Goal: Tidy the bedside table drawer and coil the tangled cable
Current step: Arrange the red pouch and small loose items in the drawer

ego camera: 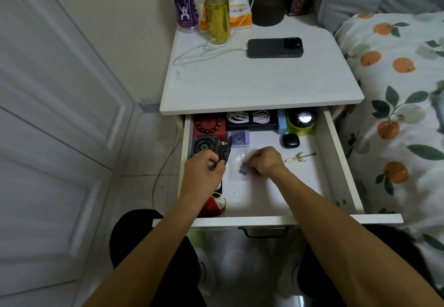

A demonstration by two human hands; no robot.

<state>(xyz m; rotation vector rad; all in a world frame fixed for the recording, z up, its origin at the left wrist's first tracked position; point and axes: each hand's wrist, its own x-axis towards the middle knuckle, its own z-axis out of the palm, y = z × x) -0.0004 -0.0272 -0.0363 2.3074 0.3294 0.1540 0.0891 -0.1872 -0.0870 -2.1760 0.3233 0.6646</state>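
My left hand [204, 170] is down in the left part of the open drawer [336, 162], its grip curled around a small dark card-like packet [224, 153]. I judge I hold it upright like this so I can lift it clear of the round-patterned black box [204, 147] just beyond my knuckles. Farther back from that grip lies a string of wooden beads [209, 125] on a red box, and near my wrist a red pouch with yellow cord [212, 206].

Between my two hands lies a clear little bag with blue beads [241, 170]. My right hand [266, 161] sits just beside it, fingers curled down toward the drawer floor. The grip looks closed to a pinch at the bag's edge, though I cannot tell for sure whether I have hold of it, as the fingertips are hidden under my knuckles.

The cable in the drawer, a white coiled cable [248, 117], lies well beyond both grips at the back of the drawer on a dark flat case, bundled already, its long axis running left to right. A second white cable [204, 53], loose and tangled, lies on the tabletop [240, 86], trailing leftward from the phone [275, 47].

Right of my right grip sit a black earbud case [290, 140] and a small gold sword trinket [299, 157], pointing right and slightly away.
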